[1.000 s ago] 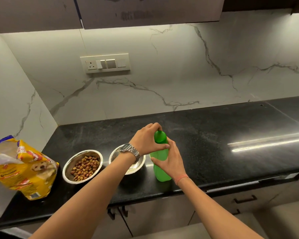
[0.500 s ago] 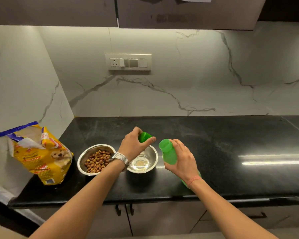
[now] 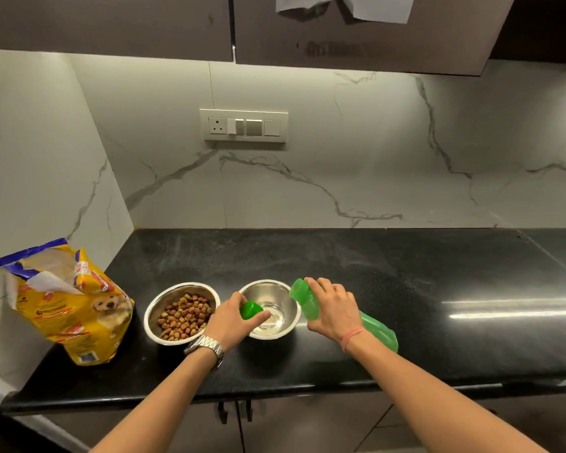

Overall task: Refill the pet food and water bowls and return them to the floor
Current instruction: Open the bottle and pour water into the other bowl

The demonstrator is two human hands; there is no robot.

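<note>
Two steel bowls stand side by side on the black counter (image 3: 406, 282). The left bowl (image 3: 154, 308) holds brown kibble. The right bowl (image 3: 275, 291) has a little water at its bottom. My right hand (image 3: 332, 307) grips a green bottle (image 3: 378, 328), tipped steeply with its open mouth over the right bowl's rim. My left hand (image 3: 231, 320) holds the green cap (image 3: 250, 309) at the near left edge of that bowl.
A yellow pet food bag (image 3: 69, 302) stands open at the counter's left end, by the marble side wall. A switch panel (image 3: 244, 125) is on the back wall. Dark cupboards hang overhead, and cabinet doors sit below the counter edge.
My left hand took the cap off the bottle and dropped toward the bowl. My right hand tilted the bottle from upright to nearly horizontal over the water bowl.
</note>
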